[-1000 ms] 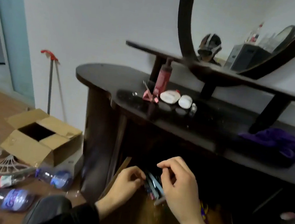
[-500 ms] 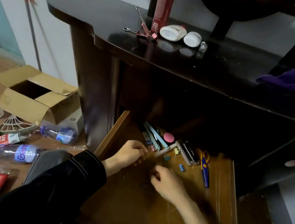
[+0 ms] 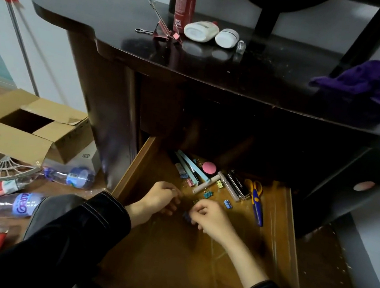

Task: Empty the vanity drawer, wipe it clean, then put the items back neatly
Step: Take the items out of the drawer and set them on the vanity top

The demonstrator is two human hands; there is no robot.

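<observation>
The wooden vanity drawer stands pulled out below the dark vanity top. At its back lie blue pens, a pink round compact, a black case, blue-and-yellow scissors and several small binder clips. My right hand pinches a small blue binder clip just above the drawer floor. My left hand rests beside it with fingers curled; what it holds is hidden. A purple cloth lies on the vanity top at the right.
On the vanity top stand a red bottle, a white bottle, a white jar and a large pink binder clip. On the floor at the left lie an open cardboard box and several plastic bottles.
My head tilted down from the mirror to the open drawer. Both hands drew back from the items at the drawer's rear to its middle, and my right hand picked up a small blue clip.
</observation>
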